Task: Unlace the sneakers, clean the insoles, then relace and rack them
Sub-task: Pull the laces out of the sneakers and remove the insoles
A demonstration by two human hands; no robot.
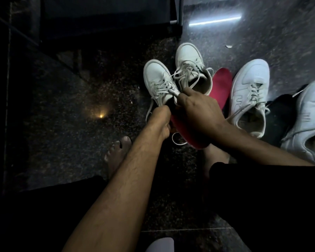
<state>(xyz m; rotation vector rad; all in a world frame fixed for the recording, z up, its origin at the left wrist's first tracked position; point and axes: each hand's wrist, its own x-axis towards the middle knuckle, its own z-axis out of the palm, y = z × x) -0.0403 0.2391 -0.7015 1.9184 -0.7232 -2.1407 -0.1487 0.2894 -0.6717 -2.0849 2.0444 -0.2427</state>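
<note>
A white laced sneaker [157, 79] lies on the dark floor in front of me, toe pointing away. My right hand [196, 108] pinches its tongue at the opening. My left hand [162, 120] grips the sneaker's rear edge, its fingers curled out of sight. A red insole [191, 140] lies under my hands at the sneaker's heel. A second white sneaker [191, 66] stands just behind, laces loose, with another red insole [221, 84] to its right.
Two more white sneakers [249, 93] [309, 120] sit to the right, a black cloth [278, 115] between them. My bare feet [116, 153] rest on the speckled stone floor [62, 115]. A dark rack frame [107, 20] stands at the back.
</note>
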